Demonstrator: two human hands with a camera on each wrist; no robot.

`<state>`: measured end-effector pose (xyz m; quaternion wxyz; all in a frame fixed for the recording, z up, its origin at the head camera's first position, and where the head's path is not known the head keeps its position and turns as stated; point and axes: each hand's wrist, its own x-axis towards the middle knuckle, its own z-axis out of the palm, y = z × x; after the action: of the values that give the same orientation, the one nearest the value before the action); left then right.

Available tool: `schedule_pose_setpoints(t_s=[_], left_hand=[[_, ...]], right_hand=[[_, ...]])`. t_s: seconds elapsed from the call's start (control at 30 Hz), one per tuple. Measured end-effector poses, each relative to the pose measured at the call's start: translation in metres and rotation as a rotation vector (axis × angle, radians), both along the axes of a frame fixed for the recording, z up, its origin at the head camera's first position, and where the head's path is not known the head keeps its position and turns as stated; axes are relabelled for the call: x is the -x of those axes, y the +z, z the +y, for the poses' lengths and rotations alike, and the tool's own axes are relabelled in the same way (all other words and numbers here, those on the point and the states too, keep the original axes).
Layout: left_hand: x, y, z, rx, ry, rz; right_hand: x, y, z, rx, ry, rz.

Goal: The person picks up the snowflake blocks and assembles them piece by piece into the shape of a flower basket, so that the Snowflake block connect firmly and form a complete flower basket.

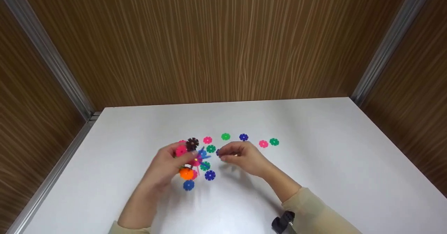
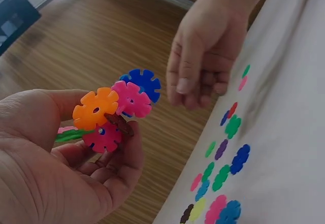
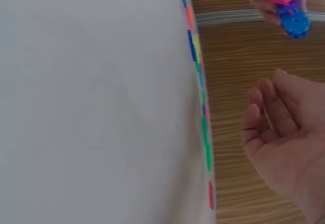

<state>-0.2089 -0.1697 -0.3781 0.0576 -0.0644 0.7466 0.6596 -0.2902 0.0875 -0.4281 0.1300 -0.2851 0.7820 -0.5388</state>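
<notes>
My left hand (image 1: 162, 167) holds a cluster of interlocked plastic snowflake discs between thumb and fingers, raised above the table. In the left wrist view the cluster shows an orange disc (image 2: 95, 110), a pink disc (image 2: 132, 101), a blue disc (image 2: 147, 84) and a brown one seen nearly edge-on. Just to the right of it is my right hand (image 1: 249, 159), its fingers loosely bent. Nothing shows between those fingers in the right wrist view, where the palm (image 3: 299, 148) is visible. A purple disc (image 1: 218, 152) appears beside its fingertips in the head view, partly hidden.
Loose discs lie on the white table (image 1: 314, 150) around the hands, among them a light green disc (image 1: 226, 136), a dark blue disc (image 1: 210, 175) and a pink disc (image 1: 263, 144). A black object (image 1: 283, 221) is by the right sleeve. Wood-grain panels (image 1: 223, 42) enclose the table.
</notes>
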Motion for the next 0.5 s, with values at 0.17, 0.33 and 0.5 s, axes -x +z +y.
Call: schedule_pose_setpoints(t_s=[0.17, 0.33, 0.5], left_hand=[[-0.001, 0.004, -0.008, -0.013, 0.046, 0.02], [-0.001, 0.003, -0.006, -0.041, 0.036, 0.017], [-0.002, 0.001, -0.004, -0.034, 0.038, 0.005]], right_hand=[[0.0, -0.011, -0.021, -0.21, 0.105, 0.032], [-0.003, -0.018, -0.032, -0.326, 0.155, 0.105], [-0.006, -0.019, -0.035, -0.386, 0.178, 0.159]])
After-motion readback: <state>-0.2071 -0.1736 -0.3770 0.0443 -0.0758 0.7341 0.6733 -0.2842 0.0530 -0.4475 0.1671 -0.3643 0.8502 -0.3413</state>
